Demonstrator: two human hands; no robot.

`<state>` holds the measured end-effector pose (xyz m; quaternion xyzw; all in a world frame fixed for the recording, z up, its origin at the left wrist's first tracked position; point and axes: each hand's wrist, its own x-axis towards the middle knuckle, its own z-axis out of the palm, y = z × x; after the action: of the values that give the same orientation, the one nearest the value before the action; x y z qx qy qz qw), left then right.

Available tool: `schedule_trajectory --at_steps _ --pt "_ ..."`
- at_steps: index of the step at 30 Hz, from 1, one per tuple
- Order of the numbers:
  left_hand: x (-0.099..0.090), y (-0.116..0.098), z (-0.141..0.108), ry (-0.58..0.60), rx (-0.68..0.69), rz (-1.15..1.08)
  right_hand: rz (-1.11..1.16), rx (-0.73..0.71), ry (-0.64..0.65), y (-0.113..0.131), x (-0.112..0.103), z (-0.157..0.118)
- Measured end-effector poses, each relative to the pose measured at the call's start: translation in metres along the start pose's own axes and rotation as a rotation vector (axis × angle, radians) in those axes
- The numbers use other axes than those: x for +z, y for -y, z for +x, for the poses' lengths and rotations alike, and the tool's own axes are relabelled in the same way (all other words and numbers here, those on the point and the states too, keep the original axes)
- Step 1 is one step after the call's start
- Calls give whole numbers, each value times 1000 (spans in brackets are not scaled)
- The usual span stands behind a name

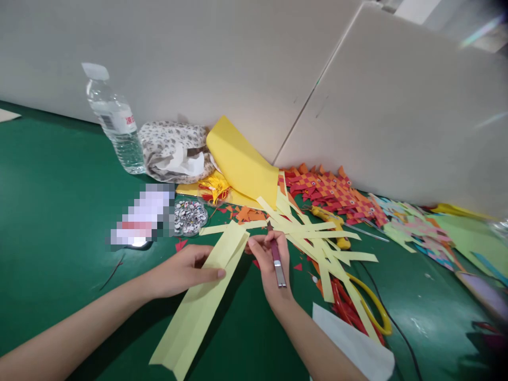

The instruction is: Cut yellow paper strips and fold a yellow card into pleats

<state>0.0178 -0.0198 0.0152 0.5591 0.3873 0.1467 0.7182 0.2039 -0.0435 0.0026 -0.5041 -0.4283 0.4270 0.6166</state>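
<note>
My left hand (190, 272) grips a long folded sheet of pale yellow paper (198, 312), its thumb lying on top. At the sheet's upper end, my right hand (273, 264) holds a dark red craft knife (277, 259) with a metal end. The fingertips of my right hand are close to the partly separated strip at the sheet's right edge. Just beyond and to the right of that hand lies a loose pile of cut pale yellow strips (317, 243).
A water bottle (121, 129), patterned cloth pouch (170, 137), phone (145, 214) and dish of googly eyes (190, 217) stand left. Yellow sheet (242, 159) leans behind. Woven orange-red pieces (333, 190), glue gun (333, 222), yellow-handled tool (373, 301) and white paper (349, 344) lie right.
</note>
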Motion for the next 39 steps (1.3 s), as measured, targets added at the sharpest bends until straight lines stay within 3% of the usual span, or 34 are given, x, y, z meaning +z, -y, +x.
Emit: schedule_trajectory --at_steps 39 --pt "-2 2 2 7 7 10 -45 -51 -65 -4 0 2"
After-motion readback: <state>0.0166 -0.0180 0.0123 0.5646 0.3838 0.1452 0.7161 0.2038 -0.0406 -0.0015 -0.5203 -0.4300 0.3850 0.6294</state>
